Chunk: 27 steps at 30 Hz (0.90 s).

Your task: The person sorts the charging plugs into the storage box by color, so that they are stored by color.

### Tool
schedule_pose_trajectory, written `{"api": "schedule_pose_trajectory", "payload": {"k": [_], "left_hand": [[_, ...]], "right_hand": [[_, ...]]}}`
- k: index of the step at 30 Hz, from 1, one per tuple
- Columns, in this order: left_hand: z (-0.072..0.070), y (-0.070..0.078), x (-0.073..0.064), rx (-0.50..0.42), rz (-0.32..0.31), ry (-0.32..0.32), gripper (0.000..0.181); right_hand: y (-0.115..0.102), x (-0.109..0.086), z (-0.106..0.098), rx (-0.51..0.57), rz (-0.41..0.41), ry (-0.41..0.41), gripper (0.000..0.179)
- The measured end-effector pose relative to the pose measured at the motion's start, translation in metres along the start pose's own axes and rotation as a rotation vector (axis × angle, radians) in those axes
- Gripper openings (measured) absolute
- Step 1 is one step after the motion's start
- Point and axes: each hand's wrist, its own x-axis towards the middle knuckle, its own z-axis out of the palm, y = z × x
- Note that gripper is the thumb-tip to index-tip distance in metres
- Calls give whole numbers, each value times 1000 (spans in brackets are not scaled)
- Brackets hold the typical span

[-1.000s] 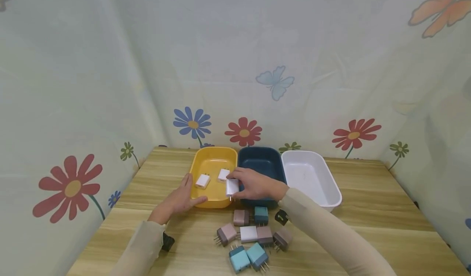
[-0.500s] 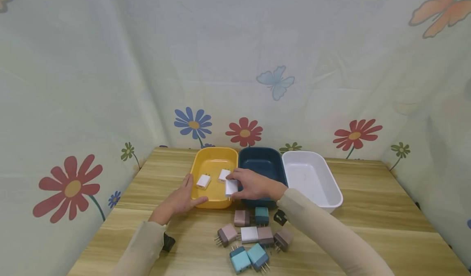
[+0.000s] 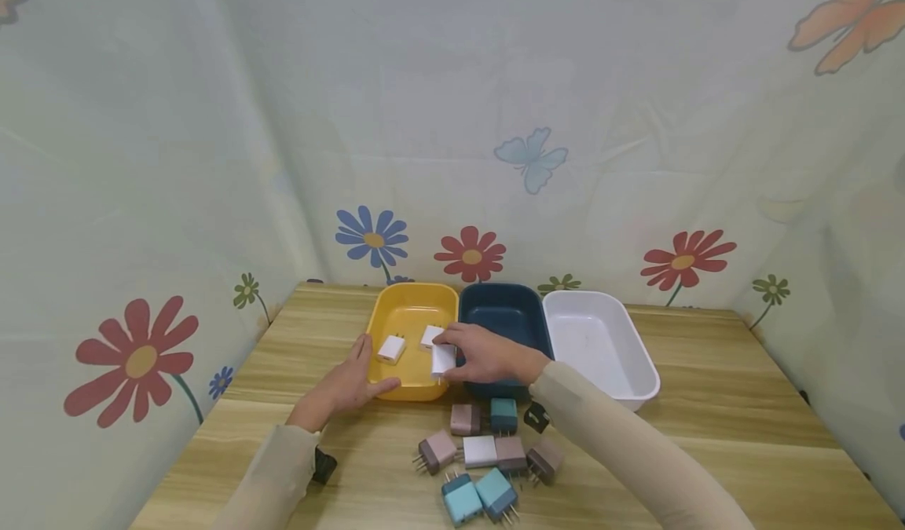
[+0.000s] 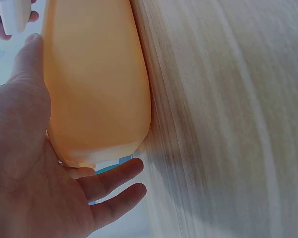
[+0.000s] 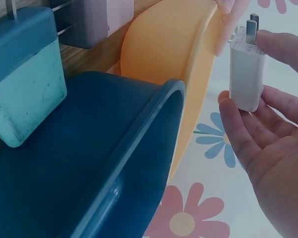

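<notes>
My right hand (image 3: 491, 356) pinches a white charger plug (image 3: 443, 362) between thumb and fingertips, over the right side of the yellow tray (image 3: 413, 389). In the right wrist view the held charger (image 5: 245, 79) has its two metal prongs pointing up. My left hand (image 3: 342, 385) spans the tray's near left corner, its thumb along the front rim and its fingers at the left side. The left wrist view shows two fingers (image 4: 111, 178) stretched out loosely past the tray's end. Inside the tray lie two more white chargers, one left (image 3: 391, 349) and one nearer the middle (image 3: 430, 337).
To the right stand a dark blue tray (image 3: 505, 319) and a white tray (image 3: 597, 349), side by side. Several pink, teal and white chargers lie in front on the wooden table (image 3: 679, 436), among them a white charger (image 3: 479, 451). A flowered curtain (image 3: 424, 122) hangs behind.
The right hand has shifted very slightly left with the white charger, still above the yellow tray. My left hand stays at the tray's corner.
</notes>
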Motion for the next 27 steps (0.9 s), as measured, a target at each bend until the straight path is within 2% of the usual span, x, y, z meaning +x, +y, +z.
{"api": "schedule_pose_trajectory", "payload": {"k": [13, 21, 27], "left_hand": [[2, -2, 1, 1, 2, 8, 107], [1, 1, 1, -5, -8, 2, 107], [1, 0, 1, -6, -9, -3, 108]], "right_hand": [[0, 7, 1, 31, 12, -14, 56], [3, 9, 4, 12, -4, -1, 53], [3, 11, 7, 47, 17, -12, 56]]}}
